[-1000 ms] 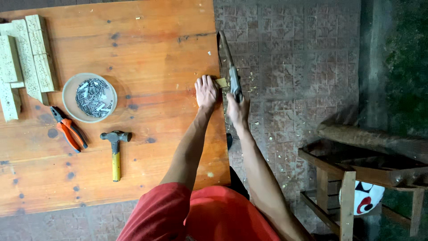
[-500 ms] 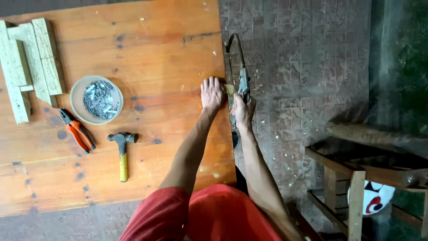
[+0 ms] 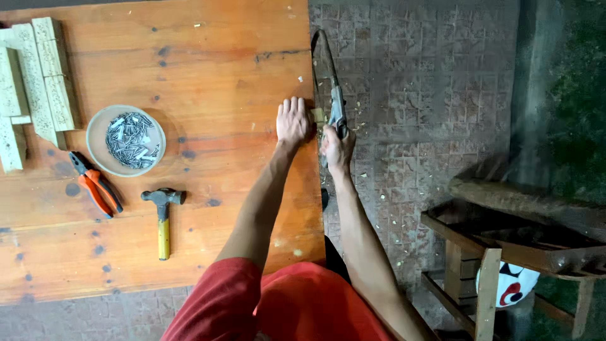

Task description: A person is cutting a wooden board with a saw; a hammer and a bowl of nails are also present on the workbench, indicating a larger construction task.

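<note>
My left hand [image 3: 292,121] presses flat on a small pale wood piece [image 3: 317,115] at the right edge of the orange wooden table [image 3: 208,76]. My right hand [image 3: 338,147] grips the handle of a hacksaw [image 3: 328,79] whose frame reaches away from me along the table edge, over the tiled floor. The blade meets the wood piece just beyond the table edge. Most of the wood piece is hidden under my left hand.
On the table lie a bowl of nails [image 3: 126,139], orange-handled pliers [image 3: 95,184], a yellow-handled hammer [image 3: 163,218] and carved pale wood strips [image 3: 35,88] at far left. A wooden stool frame [image 3: 505,252] stands at right. Wood chips dot the tiled floor [image 3: 410,95].
The saw has slid forward and back along the table edge in my right hand. My left hand has stayed on the wood piece. The camera view has shifted slightly.
</note>
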